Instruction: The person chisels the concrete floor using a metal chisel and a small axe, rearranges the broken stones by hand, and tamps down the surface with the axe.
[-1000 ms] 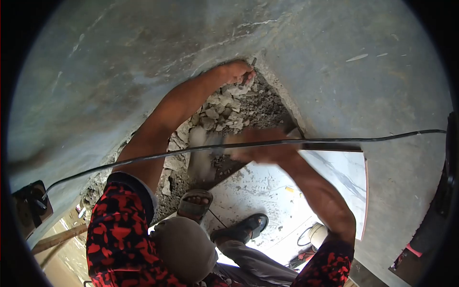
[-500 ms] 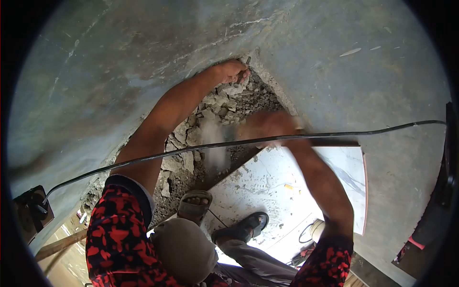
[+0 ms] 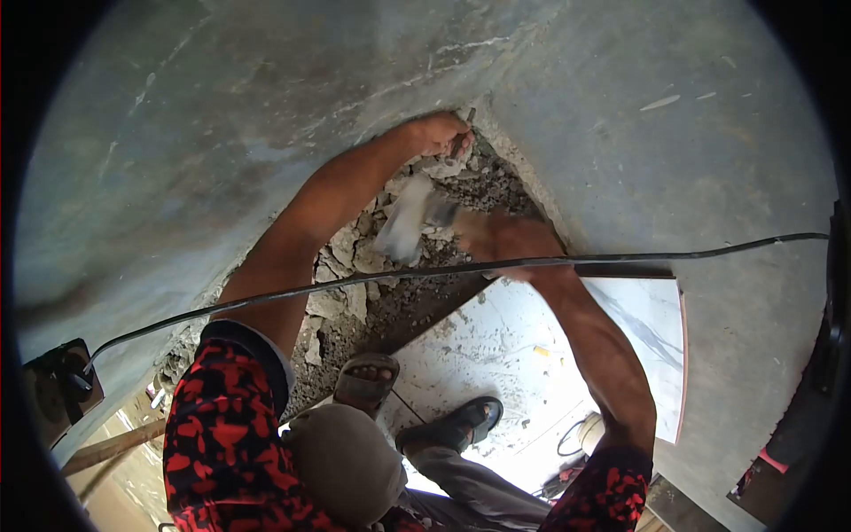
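Observation:
My left hand (image 3: 443, 135) is closed round a metal chisel (image 3: 471, 115), whose end shows above the fingers at the broken corner of the wall. Blurred by motion, my right hand (image 3: 512, 241) grips a hammer (image 3: 406, 217) below and to the right of it. The hammer's pale head is over the rubble, apart from the chisel. Broken concrete chunks (image 3: 341, 248) and loose grit fill the space between the two grey surfaces.
A black cable (image 3: 425, 269) crosses in front of both arms. White marbled tile (image 3: 496, 355) with scattered grit lies under one sandalled foot (image 3: 461, 426); another sandalled foot (image 3: 368, 377) is by the rubble. A rounded grey cloth shape (image 3: 346, 461) sits low in the middle.
The hammer head has swung upward toward the chisel and shows less blur. My left hand keeps its hold on the chisel. The whole view has shifted slightly.

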Demonstrator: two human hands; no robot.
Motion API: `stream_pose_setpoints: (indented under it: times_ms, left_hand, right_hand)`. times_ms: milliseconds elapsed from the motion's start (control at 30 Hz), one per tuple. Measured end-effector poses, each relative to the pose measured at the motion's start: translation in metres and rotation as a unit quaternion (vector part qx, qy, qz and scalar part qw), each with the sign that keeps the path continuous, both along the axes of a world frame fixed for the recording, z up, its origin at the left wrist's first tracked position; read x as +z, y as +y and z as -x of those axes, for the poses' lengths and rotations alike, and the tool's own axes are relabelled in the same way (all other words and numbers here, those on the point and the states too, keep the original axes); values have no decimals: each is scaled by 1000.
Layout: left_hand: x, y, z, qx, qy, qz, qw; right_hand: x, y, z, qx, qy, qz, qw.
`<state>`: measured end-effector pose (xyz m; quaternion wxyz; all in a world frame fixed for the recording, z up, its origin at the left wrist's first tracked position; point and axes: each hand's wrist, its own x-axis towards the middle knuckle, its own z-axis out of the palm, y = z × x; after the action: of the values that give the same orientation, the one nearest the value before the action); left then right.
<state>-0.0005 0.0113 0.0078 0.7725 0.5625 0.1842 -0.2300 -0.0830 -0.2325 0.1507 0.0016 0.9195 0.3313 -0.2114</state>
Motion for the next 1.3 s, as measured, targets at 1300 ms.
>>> stream_pose_setpoints:
  times_ms: [1300]
  left_hand:
    - [3,4,-11,24,11,-29,999]
  right_hand:
    - [23,6,-38,33,84,15,996]
